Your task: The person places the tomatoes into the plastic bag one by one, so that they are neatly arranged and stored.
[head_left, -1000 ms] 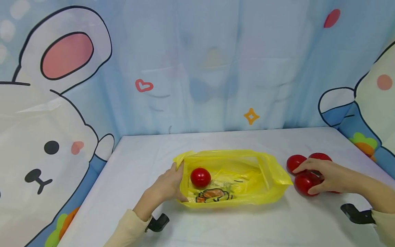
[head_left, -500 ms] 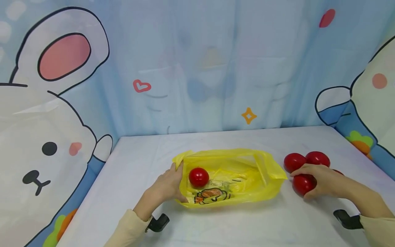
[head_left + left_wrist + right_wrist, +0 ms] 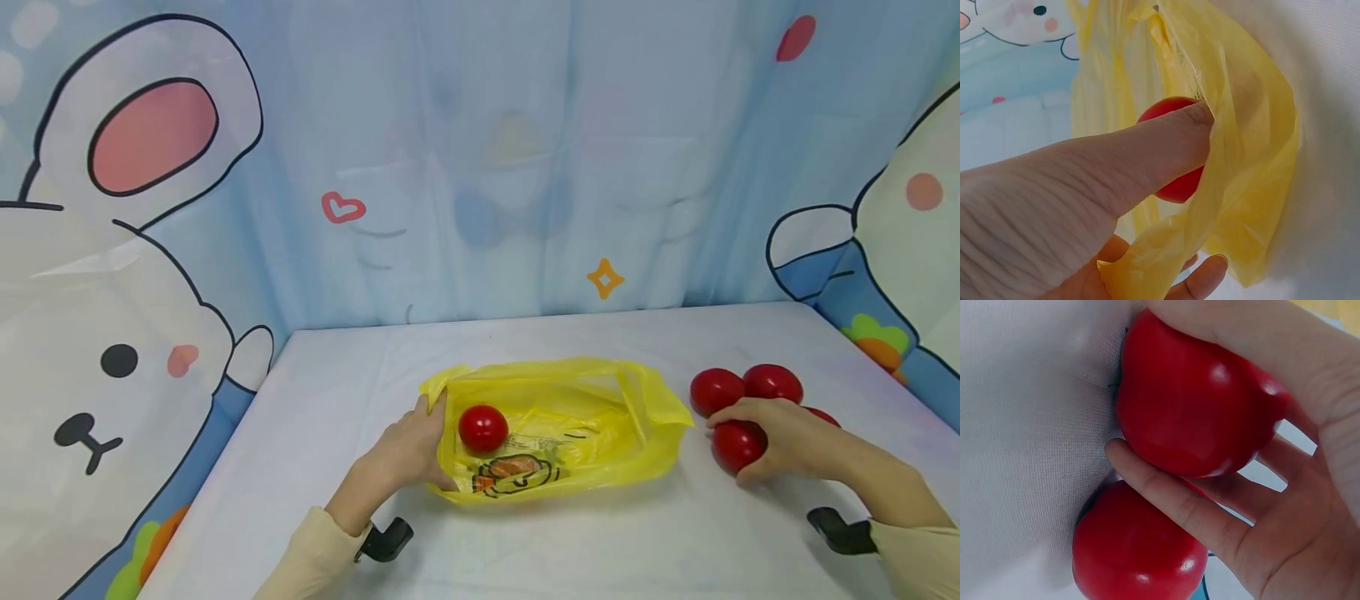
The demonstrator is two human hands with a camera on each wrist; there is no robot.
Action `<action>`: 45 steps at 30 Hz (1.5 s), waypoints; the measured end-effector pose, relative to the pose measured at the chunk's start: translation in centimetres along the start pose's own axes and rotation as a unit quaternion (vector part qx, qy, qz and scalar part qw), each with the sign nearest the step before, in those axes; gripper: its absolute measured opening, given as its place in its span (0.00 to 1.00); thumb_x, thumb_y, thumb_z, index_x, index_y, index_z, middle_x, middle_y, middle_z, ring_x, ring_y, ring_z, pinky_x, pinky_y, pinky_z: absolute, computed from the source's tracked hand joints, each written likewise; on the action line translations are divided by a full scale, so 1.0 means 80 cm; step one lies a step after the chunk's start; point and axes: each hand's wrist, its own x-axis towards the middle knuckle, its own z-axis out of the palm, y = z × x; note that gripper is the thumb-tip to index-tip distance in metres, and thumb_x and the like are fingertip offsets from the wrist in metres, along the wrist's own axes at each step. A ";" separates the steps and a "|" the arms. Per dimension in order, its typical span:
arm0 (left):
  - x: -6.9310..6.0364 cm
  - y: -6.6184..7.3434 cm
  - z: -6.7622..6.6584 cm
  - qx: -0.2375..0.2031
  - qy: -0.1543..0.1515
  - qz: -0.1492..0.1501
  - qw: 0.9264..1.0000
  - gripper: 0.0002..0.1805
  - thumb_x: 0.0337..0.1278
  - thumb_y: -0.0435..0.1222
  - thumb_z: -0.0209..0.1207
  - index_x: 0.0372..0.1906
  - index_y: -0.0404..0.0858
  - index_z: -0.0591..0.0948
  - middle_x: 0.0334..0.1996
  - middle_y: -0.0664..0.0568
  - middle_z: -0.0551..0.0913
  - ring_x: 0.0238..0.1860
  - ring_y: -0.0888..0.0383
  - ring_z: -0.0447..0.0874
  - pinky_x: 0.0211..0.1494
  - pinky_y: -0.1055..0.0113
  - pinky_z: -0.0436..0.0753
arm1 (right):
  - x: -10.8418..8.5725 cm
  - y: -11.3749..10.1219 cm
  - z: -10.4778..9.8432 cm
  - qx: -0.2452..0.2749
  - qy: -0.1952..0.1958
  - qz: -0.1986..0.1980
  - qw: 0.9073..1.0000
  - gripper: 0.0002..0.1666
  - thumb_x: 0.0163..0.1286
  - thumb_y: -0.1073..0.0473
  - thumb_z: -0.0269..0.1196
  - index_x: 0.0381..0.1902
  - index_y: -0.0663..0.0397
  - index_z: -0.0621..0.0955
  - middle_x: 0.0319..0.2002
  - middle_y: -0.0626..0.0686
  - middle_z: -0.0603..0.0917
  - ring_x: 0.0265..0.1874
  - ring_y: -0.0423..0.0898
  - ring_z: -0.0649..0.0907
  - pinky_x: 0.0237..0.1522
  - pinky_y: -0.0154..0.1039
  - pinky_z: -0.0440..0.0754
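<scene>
Gripping of the front tomato (image 3: 738, 447), at the right of the head view, was judged to be the step in hand. It was clasped by the right hand (image 3: 791, 439), thumb laid along the near side, fingers round the far side, its left face left uncovered. In the right wrist view a finger was wedged between it and a lower neighbour. Three other tomatoes (image 3: 773, 382) were grouped behind. At centre, the yellow plastic bag (image 3: 652, 400) was pinched at its left edge by the left hand (image 3: 405, 448); one bagged tomato (image 3: 483, 429) was seen inside. A snug hold and a lift clear of neighbours seemed called for.
</scene>
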 end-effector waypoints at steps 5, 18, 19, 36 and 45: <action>0.001 0.000 0.000 -0.003 -0.001 -0.001 1.000 0.69 0.37 0.42 0.86 0.82 0.29 0.56 0.75 0.28 0.61 0.62 0.37 0.77 0.66 0.41 0.79 | 0.000 0.000 0.000 -0.001 0.004 -0.003 1.000 0.44 0.35 0.54 0.89 0.55 0.56 0.85 0.53 0.69 0.82 0.51 0.73 0.75 0.36 0.60 0.88; 0.001 -0.002 0.000 -0.005 0.000 -0.003 1.000 0.69 0.37 0.42 0.86 0.82 0.29 0.55 0.77 0.26 0.58 0.66 0.33 0.74 0.67 0.39 0.77 | -0.002 -0.004 0.001 0.002 -0.002 -0.006 1.000 0.45 0.37 0.54 0.89 0.57 0.56 0.84 0.53 0.68 0.81 0.52 0.72 0.76 0.36 0.59 0.89; 0.000 -0.002 0.000 -0.006 -0.001 -0.004 1.000 0.69 0.37 0.42 0.86 0.82 0.29 0.55 0.78 0.26 0.57 0.67 0.32 0.73 0.67 0.38 0.76 | -0.002 -0.004 0.001 0.004 -0.002 -0.009 1.000 0.45 0.37 0.54 0.89 0.57 0.56 0.84 0.53 0.68 0.82 0.52 0.71 0.76 0.37 0.59 0.89; 0.000 -0.002 0.000 -0.010 0.002 0.000 1.000 0.71 0.36 0.42 0.86 0.83 0.30 0.53 0.76 0.27 0.59 0.63 0.35 0.76 0.66 0.38 0.77 | -0.005 -0.016 -0.054 -0.005 0.046 -0.041 0.998 0.42 0.42 0.57 0.87 0.57 0.56 0.84 0.53 0.66 0.82 0.51 0.68 0.79 0.32 0.50 0.89; 0.002 -0.001 0.000 -0.004 -0.001 0.007 1.000 0.73 0.35 0.43 0.87 0.83 0.31 0.52 0.77 0.27 0.59 0.63 0.35 0.76 0.65 0.38 0.78 | 0.009 -0.052 -0.100 -0.010 0.116 -0.078 0.990 0.44 0.42 0.59 0.88 0.59 0.56 0.82 0.55 0.65 0.82 0.51 0.66 0.80 0.31 0.49 0.90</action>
